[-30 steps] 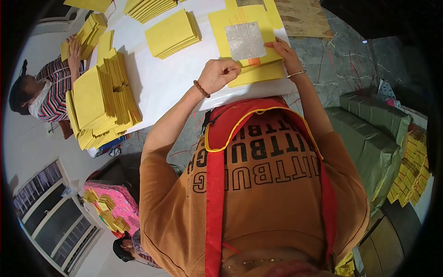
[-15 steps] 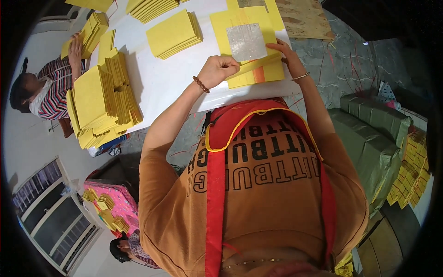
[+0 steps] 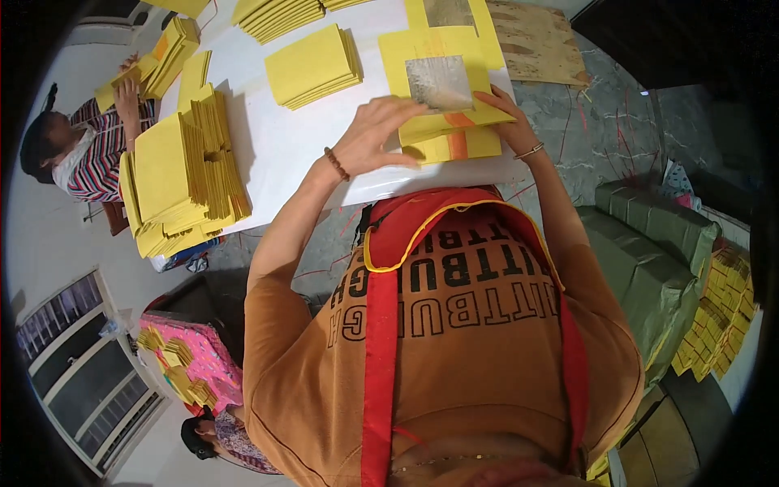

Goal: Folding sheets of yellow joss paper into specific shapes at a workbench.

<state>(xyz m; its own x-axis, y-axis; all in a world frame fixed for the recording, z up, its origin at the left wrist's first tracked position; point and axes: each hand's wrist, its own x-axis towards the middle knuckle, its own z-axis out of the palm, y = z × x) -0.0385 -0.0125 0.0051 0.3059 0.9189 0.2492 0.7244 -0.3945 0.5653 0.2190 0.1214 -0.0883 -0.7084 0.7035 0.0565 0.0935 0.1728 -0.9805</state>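
In front of me on the white table lies a yellow paper sheet [image 3: 394, 71] with a silver-grey square [image 3: 438, 81] on it. Its near part stands up as a folded flap [image 3: 430, 126] with an orange patch. My left hand [image 3: 377, 134] is over the left end of the flap, fingers stretched and thumb spread apart. At the other end my right hand [image 3: 511, 118] grips the flap's right edge, fingers on the far side; its thumb is partly hidden. Another yellow sheet with a grey square [image 3: 450, 12] lies just beyond.
A small yellow stack [image 3: 312, 69] lies left of the sheet on the white table [image 3: 284, 154]. Tall folded yellow stacks [image 3: 166, 166] stand at the left edge. A co-worker [image 3: 89, 158] handles yellow pieces at far left. Green wrapped bundles [image 3: 641, 260] stand at right.
My left hand has opened from a closed pinch and shifted slightly left and down. The flap is raised more. My right hand has moved slightly down along its edge.
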